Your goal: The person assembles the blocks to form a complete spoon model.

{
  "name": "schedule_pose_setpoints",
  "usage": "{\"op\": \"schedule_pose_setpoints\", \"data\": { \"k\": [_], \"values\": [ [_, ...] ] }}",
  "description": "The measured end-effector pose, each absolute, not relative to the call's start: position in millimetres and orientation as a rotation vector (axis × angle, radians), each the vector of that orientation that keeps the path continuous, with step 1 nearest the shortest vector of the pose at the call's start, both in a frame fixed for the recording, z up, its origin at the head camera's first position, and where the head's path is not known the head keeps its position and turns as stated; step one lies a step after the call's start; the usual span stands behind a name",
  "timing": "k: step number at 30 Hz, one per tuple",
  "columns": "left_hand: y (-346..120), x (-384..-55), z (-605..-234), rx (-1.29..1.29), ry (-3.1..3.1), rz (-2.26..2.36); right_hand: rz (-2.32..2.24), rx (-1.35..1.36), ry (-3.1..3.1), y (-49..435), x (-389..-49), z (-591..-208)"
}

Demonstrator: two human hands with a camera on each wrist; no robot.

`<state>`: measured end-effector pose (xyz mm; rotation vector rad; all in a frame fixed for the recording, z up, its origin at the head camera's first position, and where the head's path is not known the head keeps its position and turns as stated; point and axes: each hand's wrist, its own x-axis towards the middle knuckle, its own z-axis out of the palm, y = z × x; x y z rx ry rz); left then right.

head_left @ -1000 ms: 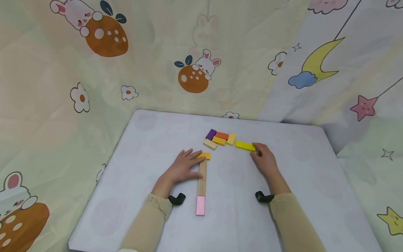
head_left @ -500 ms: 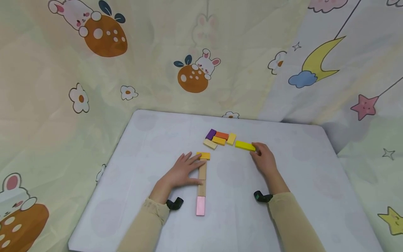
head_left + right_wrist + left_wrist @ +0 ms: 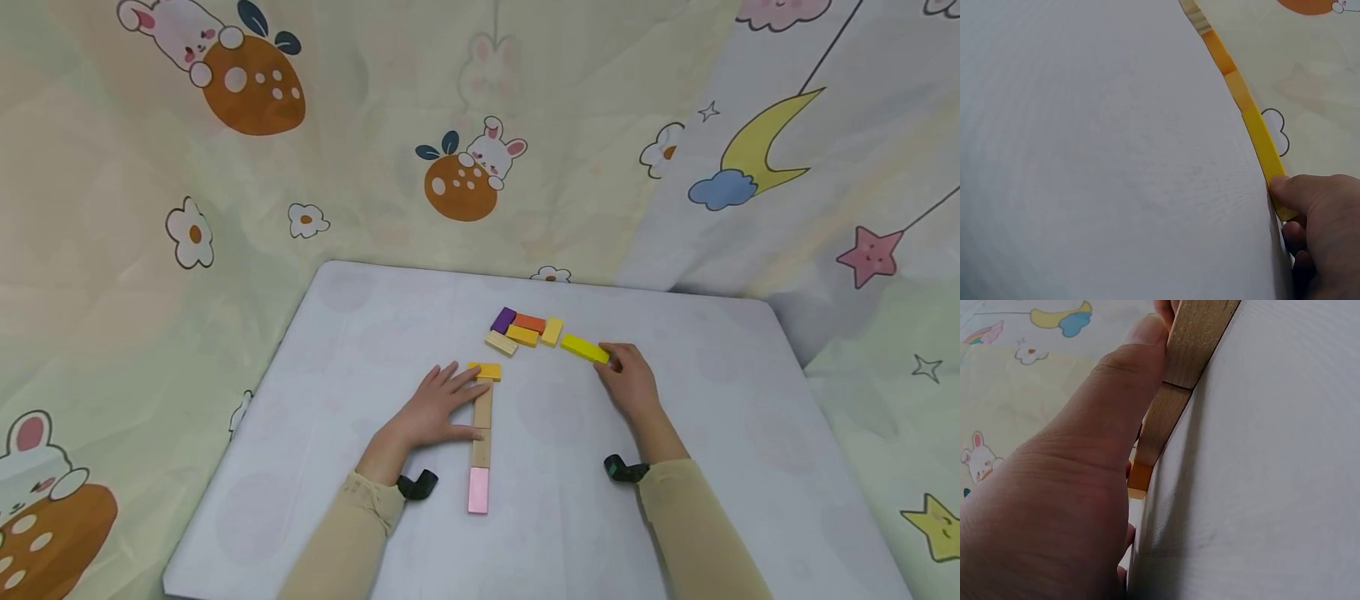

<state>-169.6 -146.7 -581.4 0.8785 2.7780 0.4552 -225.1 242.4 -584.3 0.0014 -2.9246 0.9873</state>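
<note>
My right hand (image 3: 632,382) pinches the right end of a bright yellow block (image 3: 584,348) lying on the table; in the right wrist view the thumb presses on that yellow block (image 3: 1262,145). My left hand (image 3: 427,410) is spread beside a straight column of blocks. Its fingers reach the orange-yellow block (image 3: 489,372) across the top and the upper wooden block (image 3: 483,408), and its thumb touches the lower wooden block (image 3: 482,450). A pink block (image 3: 477,490) forms the near end. In the left wrist view the thumb lies along a wooden block (image 3: 1200,340).
Behind the column lies a cluster: a purple block (image 3: 503,320), a red-orange block (image 3: 530,322), an orange block (image 3: 522,335), a pale yellow block (image 3: 552,332) and a light wooden block (image 3: 501,343). A patterned cloth (image 3: 360,125) hangs behind the white table (image 3: 315,333).
The bright yellow block has turned slightly, its right end coming a little nearer with my right hand. My left hand has slid slightly left and nearer, its thumb moving down the column.
</note>
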Motion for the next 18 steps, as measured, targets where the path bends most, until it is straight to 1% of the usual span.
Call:
{"op": "schedule_pose_setpoints", "data": {
  "k": [11, 18],
  "values": [
    [-146, -171, -585, 0.896, 2.792, 0.435, 1.059, -0.024, -2.900, 247, -221, -583],
    [-148, -170, -584, 0.887, 2.797, 0.439, 1.162, 0.003, -2.882, 237, -217, -572]
  ]
}}
